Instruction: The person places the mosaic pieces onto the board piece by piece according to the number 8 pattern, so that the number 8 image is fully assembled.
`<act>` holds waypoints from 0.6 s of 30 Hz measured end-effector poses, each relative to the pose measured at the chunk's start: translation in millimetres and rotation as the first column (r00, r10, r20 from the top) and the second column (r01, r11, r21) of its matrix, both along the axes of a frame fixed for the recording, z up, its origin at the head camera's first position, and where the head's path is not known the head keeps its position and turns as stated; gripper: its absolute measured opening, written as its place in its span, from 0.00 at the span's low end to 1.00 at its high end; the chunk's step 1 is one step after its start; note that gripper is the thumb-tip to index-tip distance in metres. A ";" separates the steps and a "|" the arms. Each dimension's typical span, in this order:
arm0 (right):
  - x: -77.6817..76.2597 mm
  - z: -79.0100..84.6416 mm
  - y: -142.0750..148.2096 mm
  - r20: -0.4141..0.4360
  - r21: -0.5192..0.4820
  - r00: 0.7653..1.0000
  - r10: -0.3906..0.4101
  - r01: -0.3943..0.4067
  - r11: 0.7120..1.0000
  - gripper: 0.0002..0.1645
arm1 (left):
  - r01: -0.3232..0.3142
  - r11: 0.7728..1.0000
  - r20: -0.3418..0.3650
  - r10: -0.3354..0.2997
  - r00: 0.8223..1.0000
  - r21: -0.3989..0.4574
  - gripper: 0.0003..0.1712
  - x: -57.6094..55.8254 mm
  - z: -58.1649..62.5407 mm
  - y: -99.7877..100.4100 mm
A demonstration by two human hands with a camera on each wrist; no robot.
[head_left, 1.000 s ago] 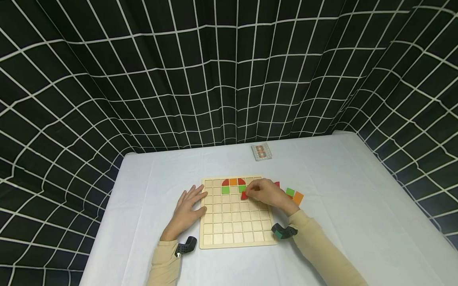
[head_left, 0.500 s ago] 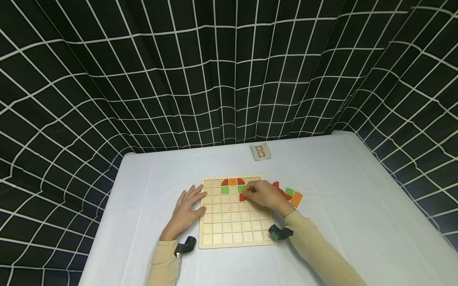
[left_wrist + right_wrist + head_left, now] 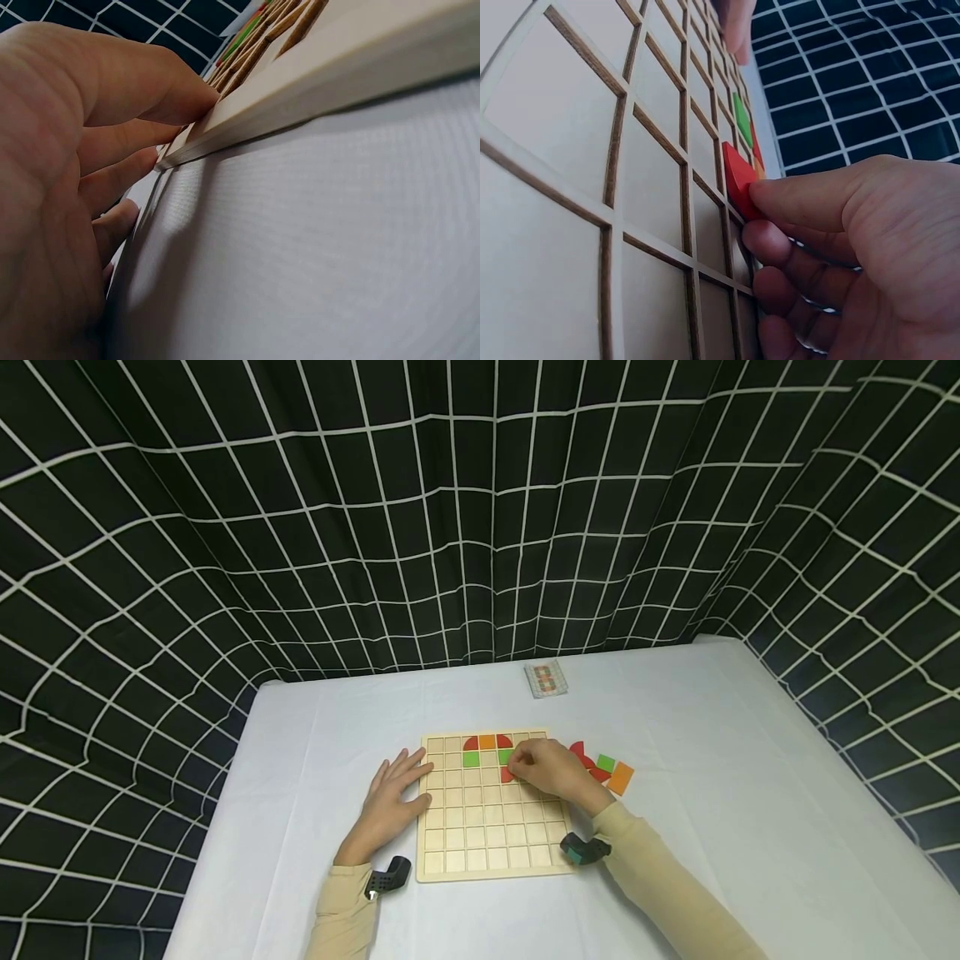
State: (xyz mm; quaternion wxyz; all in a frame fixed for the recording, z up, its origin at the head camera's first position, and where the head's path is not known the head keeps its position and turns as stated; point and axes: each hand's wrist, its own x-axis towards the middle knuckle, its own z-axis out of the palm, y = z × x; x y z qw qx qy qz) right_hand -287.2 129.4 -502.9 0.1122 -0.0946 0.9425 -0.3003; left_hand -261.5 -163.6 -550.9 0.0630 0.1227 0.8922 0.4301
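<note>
Red pc (image 3: 738, 174) in 3rd row from far edge of grid board (image 3: 476, 837), approx. 5th col. from board's L side. Can't tell whether fully seated. Pinching it w/ R hand (image 3: 551, 768), thumb tip on it, other fingers curled, hardly any gap. Resting L hand (image 3: 392, 810) at L rim of board, fingers spread wide, thumb tip touching wood, nothing gripped.

Along board's far row, L to R: L red tile (image 3: 470, 744), orange tile (image 3: 487, 742), R red tile (image 3: 504, 742). In board's 2nd row: L green tile (image 3: 471, 759) below L red one, R green tile (image 3: 505, 757) just beyond the held pc.

Off board's R side, bunched tog. on white-covered counter (image 3: 697, 735): loose red pcs (image 3: 599, 774), loose green sq. (image 3: 606, 763), loose orange sq. (image 3: 620, 778). Beyond board's far edge, R of its mid.: printed cards (image 3: 546, 678). Well beyond board: dark curtain w/ white grid (image 3: 420, 560). By board's near corners: black wrist cams (image 3: 585, 849), beige sleeves (image 3: 345, 910).
</note>
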 end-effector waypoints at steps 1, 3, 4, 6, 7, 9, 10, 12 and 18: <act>0.0 -0.3 -0.1 -0.003 0.000 1.000 0.001 -0.001 1.000 0.04 | 0.000 1.000 -0.001 0.000 1.000 0.002 0.31 0.0 0.0 0.0; 0.0 -0.7 -0.4 -0.005 -0.001 1.000 -0.001 0.001 1.000 0.04 | -0.001 1.000 0.000 0.001 1.000 0.004 0.31 0.0 0.3 0.1; 0.0 -0.8 -0.4 -0.006 -0.003 1.000 -0.001 0.001 1.000 0.03 | -0.002 1.000 0.001 0.002 1.000 0.005 0.31 -0.1 0.3 0.1; -0.1 -1.2 -0.5 -0.005 -0.007 1.000 -0.002 0.002 1.000 0.03 | -0.003 1.000 0.004 0.003 1.000 0.003 0.31 -0.2 0.3 0.2; -0.1 -1.3 -0.5 -0.003 -0.010 1.000 -0.003 0.003 1.000 0.03 | -0.004 1.000 0.005 0.004 1.000 0.002 0.31 -0.3 0.3 0.2; -0.2 -1.8 -0.4 -0.002 -0.014 1.000 -0.001 0.001 1.000 0.03 | -0.006 1.000 0.009 0.006 1.000 -0.001 0.31 -0.3 0.5 0.4; -0.2 -1.8 -0.3 0.000 -0.016 1.000 0.000 0.000 1.000 0.03 | -0.006 1.000 0.009 0.006 1.000 -0.003 0.31 -0.3 0.6 0.6; -0.2 -2.1 -0.1 0.004 -0.022 1.000 0.003 -0.003 1.000 0.02 | -0.007 1.000 0.010 0.007 1.000 -0.006 0.31 -0.3 0.7 0.9; -0.4 -2.1 1.5 0.027 -0.057 0.999 0.018 -0.017 0.998 0.03 | -0.009 1.000 0.010 0.009 1.000 -0.012 0.31 -0.6 -0.4 1.3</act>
